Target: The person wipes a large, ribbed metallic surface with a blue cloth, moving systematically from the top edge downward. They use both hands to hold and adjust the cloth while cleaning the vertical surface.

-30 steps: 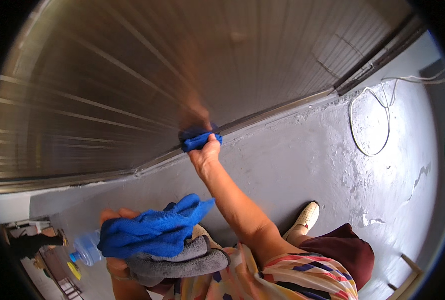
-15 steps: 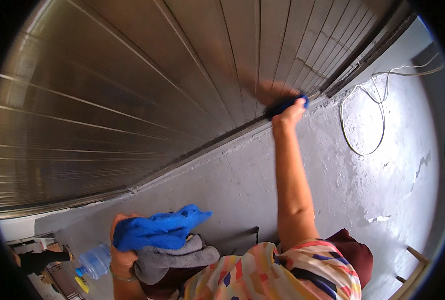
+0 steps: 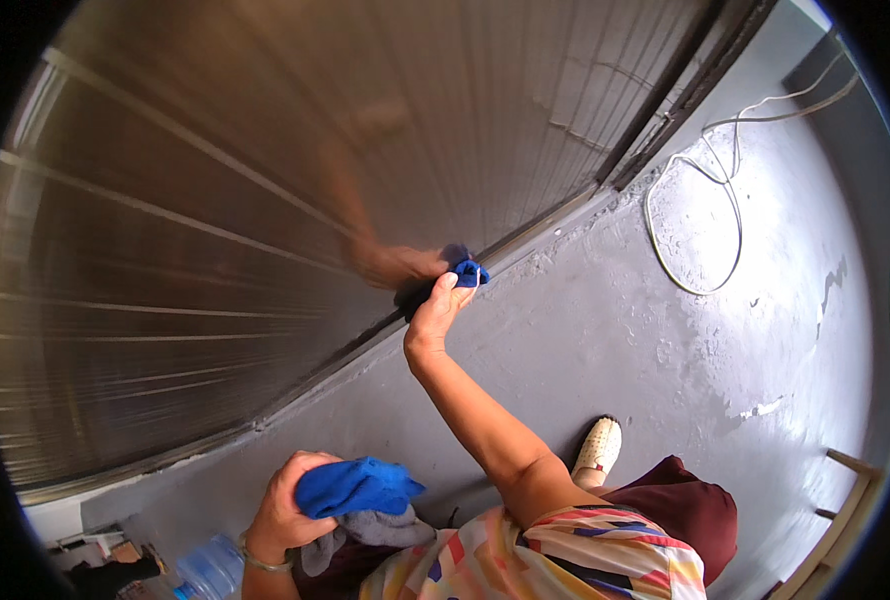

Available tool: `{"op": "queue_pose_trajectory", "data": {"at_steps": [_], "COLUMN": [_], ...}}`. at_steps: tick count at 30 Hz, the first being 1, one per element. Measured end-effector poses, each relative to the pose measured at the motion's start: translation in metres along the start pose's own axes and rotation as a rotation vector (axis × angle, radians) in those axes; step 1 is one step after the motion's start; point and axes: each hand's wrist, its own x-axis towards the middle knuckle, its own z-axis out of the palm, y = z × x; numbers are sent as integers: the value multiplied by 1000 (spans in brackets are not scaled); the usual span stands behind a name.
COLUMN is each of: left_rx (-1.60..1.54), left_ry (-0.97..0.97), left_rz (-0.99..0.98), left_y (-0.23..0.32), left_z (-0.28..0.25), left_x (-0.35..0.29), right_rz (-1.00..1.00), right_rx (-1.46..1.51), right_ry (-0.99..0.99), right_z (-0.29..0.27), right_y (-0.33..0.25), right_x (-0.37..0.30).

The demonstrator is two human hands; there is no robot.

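Ribbed brushed-metal shutter wall (image 3: 215,200) fills upper left, meeting grey painted concrete floor (image 3: 605,340) along dark bottom rail. Clear plastic water bottle (image 3: 205,568) at lower left edge. Left hand (image 3: 283,505) low, grip closed around bunched blue microfibre cloth (image 3: 355,487) with grey cloth (image 3: 365,530) beneath. Right hand (image 3: 437,315) stretched forward, fingers clamped on small dark blue cloth (image 3: 462,270), pressed against shutter just above rail. White shoe (image 3: 599,450) on floor. Looped white cable (image 3: 700,210) lies far right.

small blue cloth (image 3: 463,270) mostly hidden behind right hand (image 3: 437,312), plastic bottle (image 3: 205,568) cut off by lower rim
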Motion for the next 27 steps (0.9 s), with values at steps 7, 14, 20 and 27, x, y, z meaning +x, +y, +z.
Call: {"op": "queue_pose_trajectory", "data": {"at_steps": [7,14,20,27], "left_rx": [288,225,204,356], "left_ry": [185,447,39,-98], "left_rz": [-186,-277,-27,178], "left_y": [-19,67,80,37], "left_z": [-6,-1,13,-8], "left_x": [10,-69,-74,-74], "right_rz": [-211,-239,-152,-260], "right_rx": [-212,-199,-138,-170], "right_ry": [204,404,365,410], "right_z": [-27,-42,-33,-17], "right_y": [-23,-51,-63,-28], "right_x": [167,268,231,202]}}
